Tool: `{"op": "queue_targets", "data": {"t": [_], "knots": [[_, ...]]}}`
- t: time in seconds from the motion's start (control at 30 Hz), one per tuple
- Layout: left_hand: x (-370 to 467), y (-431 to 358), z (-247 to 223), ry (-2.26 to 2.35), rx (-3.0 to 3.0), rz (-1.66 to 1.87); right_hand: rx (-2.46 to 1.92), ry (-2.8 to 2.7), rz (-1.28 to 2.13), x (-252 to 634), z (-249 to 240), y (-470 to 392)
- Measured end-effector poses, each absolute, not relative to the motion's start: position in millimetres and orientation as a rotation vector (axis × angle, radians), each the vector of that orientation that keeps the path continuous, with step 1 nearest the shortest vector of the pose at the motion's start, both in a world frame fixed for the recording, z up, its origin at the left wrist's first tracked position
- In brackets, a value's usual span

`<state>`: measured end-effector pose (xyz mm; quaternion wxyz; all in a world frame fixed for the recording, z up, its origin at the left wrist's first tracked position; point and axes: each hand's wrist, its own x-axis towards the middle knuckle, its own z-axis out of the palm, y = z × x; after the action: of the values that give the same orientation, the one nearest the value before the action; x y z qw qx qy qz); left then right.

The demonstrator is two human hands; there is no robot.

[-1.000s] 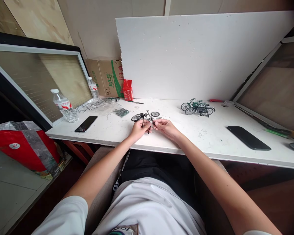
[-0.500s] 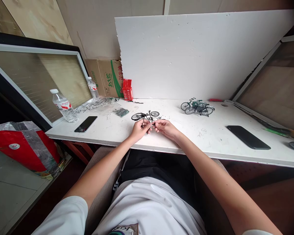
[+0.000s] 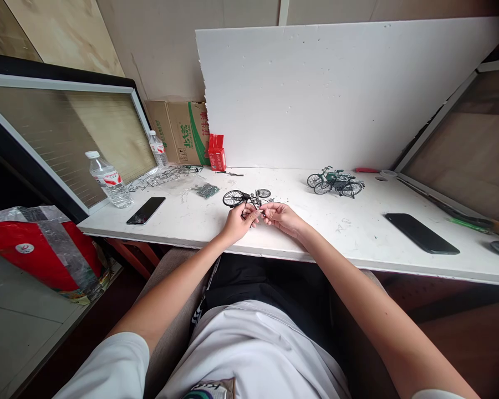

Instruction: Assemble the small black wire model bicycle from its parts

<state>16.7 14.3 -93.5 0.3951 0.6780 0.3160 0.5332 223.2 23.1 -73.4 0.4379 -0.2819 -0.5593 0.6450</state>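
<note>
Near the front middle of the white table, my left hand [image 3: 237,223] is closed on the frame of a small black model bicycle [image 3: 234,198], whose spoked wheel points to the left. My right hand [image 3: 283,218] meets it fingertip to fingertip, pinching something too small to make out. A loose spoked wheel [image 3: 264,193] shows just beyond the fingers, with tiny dark parts beside it. Two more model bicycles, one green [image 3: 321,176] and one black [image 3: 325,187], stand close together further right.
Left on the table [image 3: 191,233] are a phone [image 3: 146,211], water bottles [image 3: 108,180], a bag of parts [image 3: 207,190] and part frames [image 3: 166,176]. A red box [image 3: 217,153] stands behind. Another dark phone [image 3: 421,233] lies right.
The model bicycle has turned slightly in my left hand, and its handlebar end now sits lower and nearer the loose wheel. Both hands have barely moved.
</note>
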Motion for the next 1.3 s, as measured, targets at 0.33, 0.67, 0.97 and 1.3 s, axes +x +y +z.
{"op": "queue_targets", "data": {"t": [0.33, 0.67, 0.97, 1.3], "knots": [[17.1, 10.3, -89.5, 0.776, 1.76, 1.325, -0.645, -1.448, 1.662, 225.3, -75.5, 21.9], [19.6, 9.8, -90.5, 0.774, 1.699, 1.327, -0.674, -1.441, 1.697, 229.0, -79.8, 24.8], [20.2, 6.1, -85.9, 0.79, 1.718, 1.297, -0.664, -1.425, 1.718, 227.4, -75.2, 22.2], [19.4, 3.9, -78.8, 0.808, 1.774, 1.278, -0.65, -1.431, 1.754, 227.3, -75.0, 21.7]]}}
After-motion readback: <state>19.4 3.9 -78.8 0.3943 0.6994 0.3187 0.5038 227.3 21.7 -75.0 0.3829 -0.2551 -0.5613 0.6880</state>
